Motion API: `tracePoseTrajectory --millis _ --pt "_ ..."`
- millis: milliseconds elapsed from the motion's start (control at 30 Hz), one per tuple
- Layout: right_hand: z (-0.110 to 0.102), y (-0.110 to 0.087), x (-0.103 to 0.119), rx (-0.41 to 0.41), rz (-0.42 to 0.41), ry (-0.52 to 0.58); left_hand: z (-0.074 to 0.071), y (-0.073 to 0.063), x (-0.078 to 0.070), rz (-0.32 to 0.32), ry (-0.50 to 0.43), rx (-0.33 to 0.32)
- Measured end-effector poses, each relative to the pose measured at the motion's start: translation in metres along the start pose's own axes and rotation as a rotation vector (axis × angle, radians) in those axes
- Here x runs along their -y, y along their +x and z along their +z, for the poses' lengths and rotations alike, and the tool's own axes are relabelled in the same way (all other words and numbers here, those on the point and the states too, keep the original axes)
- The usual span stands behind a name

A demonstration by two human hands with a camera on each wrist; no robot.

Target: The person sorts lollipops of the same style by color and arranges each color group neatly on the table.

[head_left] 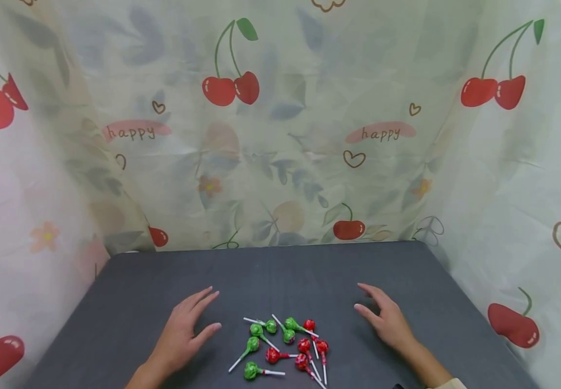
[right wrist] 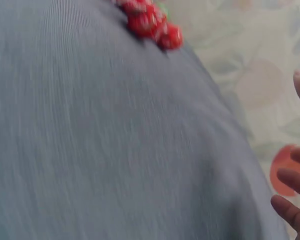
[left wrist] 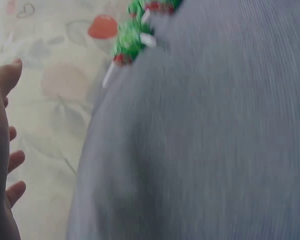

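Observation:
Several green lollipops [head_left: 253,343] and several red lollipops [head_left: 304,345] lie in a loose cluster on the dark table, the green ones mostly to the left and the red ones to the right. Some white sticks cross one another. To the left of the cluster my left hand [head_left: 178,332] hovers with its fingers extended and thumb apart, holding nothing. On the other side my right hand [head_left: 387,319] is likewise spread and bare, away from the candies. The left wrist view shows green lollipops [left wrist: 130,40] at its top; red lollipops [right wrist: 145,22] appear blurred in the right wrist view.
The dark grey table [head_left: 261,275] reaches back to a patterned curtain [head_left: 280,135] with cherries and leaves. Similar curtain panels [head_left: 528,216] stand along the left and right sides. A small black object [head_left: 398,386] shows at the bottom edge near the right forearm.

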State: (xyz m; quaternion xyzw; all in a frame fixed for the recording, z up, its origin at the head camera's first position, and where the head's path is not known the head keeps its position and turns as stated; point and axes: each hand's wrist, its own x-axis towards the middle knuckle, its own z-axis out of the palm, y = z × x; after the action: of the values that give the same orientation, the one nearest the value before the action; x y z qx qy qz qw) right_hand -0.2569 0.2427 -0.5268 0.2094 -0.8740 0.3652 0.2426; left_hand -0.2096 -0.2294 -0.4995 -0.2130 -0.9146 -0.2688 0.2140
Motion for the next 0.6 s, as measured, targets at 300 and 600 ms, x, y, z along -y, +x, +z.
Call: tracePoseTrajectory --millis 300,600 --pt "0.024 0.010 0.037 0.078 0.239 0.295 0.022 0.010 -0.024 -0.070 -0.193 -0.034" --pt "0.022 0.022 0.077 0.189 0.334 0.496 0.046 0.017 -0.038 -0.085 -0.308 -0.052"
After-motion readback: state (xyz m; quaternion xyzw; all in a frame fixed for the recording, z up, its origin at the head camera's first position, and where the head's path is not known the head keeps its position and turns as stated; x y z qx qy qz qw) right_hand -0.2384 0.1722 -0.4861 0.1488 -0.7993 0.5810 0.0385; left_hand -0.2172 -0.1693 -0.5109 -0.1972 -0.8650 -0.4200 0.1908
